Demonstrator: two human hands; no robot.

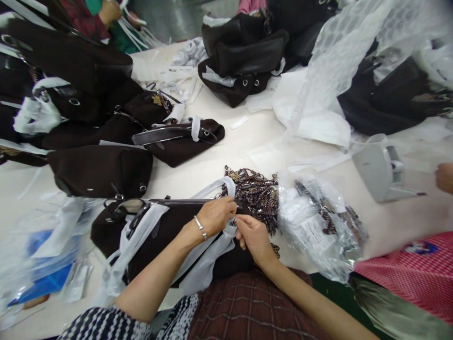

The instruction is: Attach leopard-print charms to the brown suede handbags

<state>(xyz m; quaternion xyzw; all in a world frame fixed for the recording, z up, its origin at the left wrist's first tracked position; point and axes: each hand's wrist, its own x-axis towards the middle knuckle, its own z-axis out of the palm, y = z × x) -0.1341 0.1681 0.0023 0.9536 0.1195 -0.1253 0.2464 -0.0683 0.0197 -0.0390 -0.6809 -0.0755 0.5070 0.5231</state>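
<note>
A dark bag [159,236] lies on the table right in front of me, with white tissue strips [141,229] wrapped around its straps. My left hand [216,216], a bracelet at its wrist, is closed at the bag's right end, fingers pinched over a small metal ring or clasp [234,220]. Against it from the right, my right hand [253,236] pinches the same small metal piece between thumb and finger. Just beyond both hands is a heap of patterned brown chain-like straps [255,193]. White tissue [208,264] hangs below my hands over the bag.
More dark bags [101,170] are piled at the left, others [244,56] at the back. A clear plastic bag [318,231] of straps and a grey tape dispenser [378,170] stand at the right. Other people's hands [110,12] show at the back left and right edge.
</note>
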